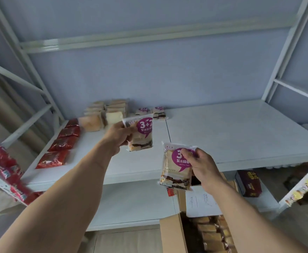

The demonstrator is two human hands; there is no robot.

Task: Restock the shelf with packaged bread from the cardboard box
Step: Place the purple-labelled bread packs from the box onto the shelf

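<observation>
Apparently each hand (118, 136) pinches bread pack (140, 132)

We see the white metal shelf board (231, 136) bare across the centre and right of the frame, giving open passage from its front edge to the blue back wall. At the left edge a row of red foil packets (62, 143) runs front to back. Stacks of clear-wrapped pale bread slices (104, 114) and two purple-labelled bread packs (152, 112) fill the back left-centre. The white crossbeam (149, 39) caps the opening overhead, and slanted white uprights (281, 61) close the sides. The open brown cardboard box (171, 234) blocks the lower right, below the board.
</observation>
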